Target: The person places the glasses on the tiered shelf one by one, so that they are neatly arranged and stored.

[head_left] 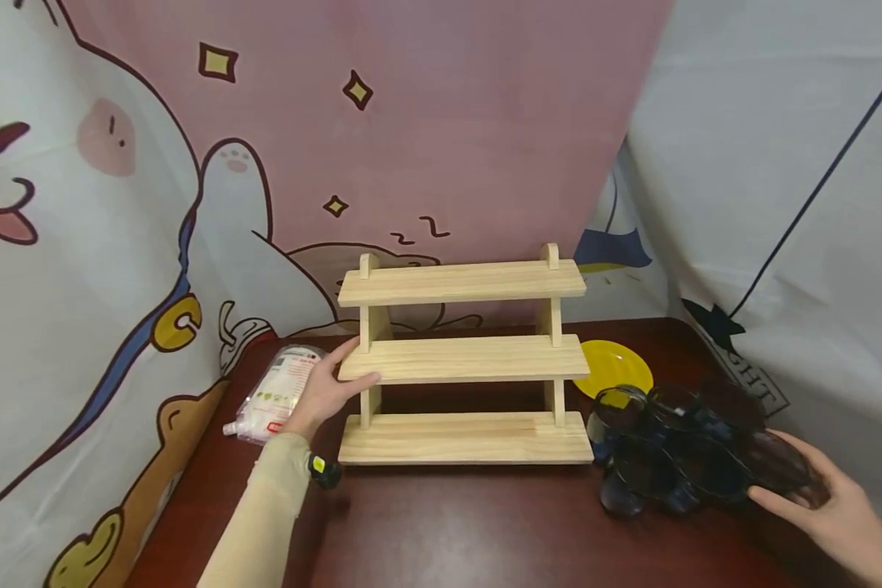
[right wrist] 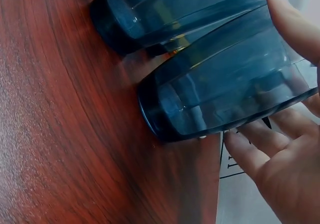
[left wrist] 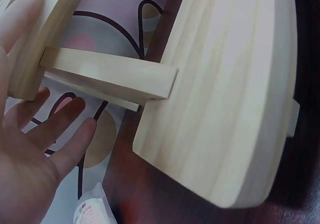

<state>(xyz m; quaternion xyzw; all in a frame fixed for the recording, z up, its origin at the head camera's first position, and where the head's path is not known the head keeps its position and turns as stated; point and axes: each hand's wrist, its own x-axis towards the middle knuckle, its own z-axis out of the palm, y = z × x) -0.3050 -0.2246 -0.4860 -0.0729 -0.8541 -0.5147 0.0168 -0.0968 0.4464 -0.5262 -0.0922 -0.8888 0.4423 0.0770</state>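
A three-tier wooden display shelf [head_left: 463, 357] stands on the table. My left hand [head_left: 323, 400] holds the left end of its middle tier, the thumb over the board and the other fingers spread beside and behind it. At the right, my right hand [head_left: 826, 498] grips a dark blue clear glass [right wrist: 215, 84], thumb near its rim and fingers along its side. The base of this glass is down by the tabletop in the right wrist view. Several more such glasses [head_left: 643, 469] stand close together to its left.
A yellow plate [head_left: 617, 367] lies behind the glasses, partly hidden by them and the shelf. Left of the shelf is a clear plastic bag with white contents [head_left: 275, 392]. Printed cloth [head_left: 470, 147] hangs behind and beside the dark red-brown table [head_left: 441, 531].
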